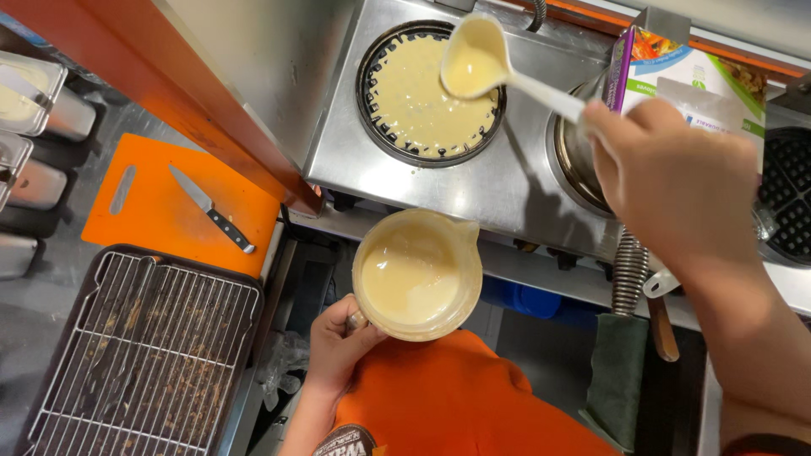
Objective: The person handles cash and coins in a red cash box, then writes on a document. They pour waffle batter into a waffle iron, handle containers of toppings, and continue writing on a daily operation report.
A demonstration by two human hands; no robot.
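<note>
1. Fingers of the left hand (338, 342) are curled tight around the handle of a batter jug (417, 274), held level just below the front edge of the steel waffle maker (507, 181), above the person's orange shirt (460, 401).
2. Right hand (676, 190) is clenched on the end of a white ladle (475, 61); its handle runs from the fist up and left, and the bowl, still wet with pale batter, hangs tilted over the round waffle plate (431, 93).
3. That plate is nearly covered with pale batter, with the dark grid showing only along its lower rim.
4. Behind the right hand stands a carton (684, 72), upright, beside a steel pot (579, 156) that the hand partly hides.
5. Far right, a second, dark waffle grid (787, 198) shows.
6. At left, lower down, a knife (211, 209) lies on an orange cutting board (160, 219), and just in front of the board sits a wire rack (144, 355) in a dark tray, littered with crumbs.
</note>
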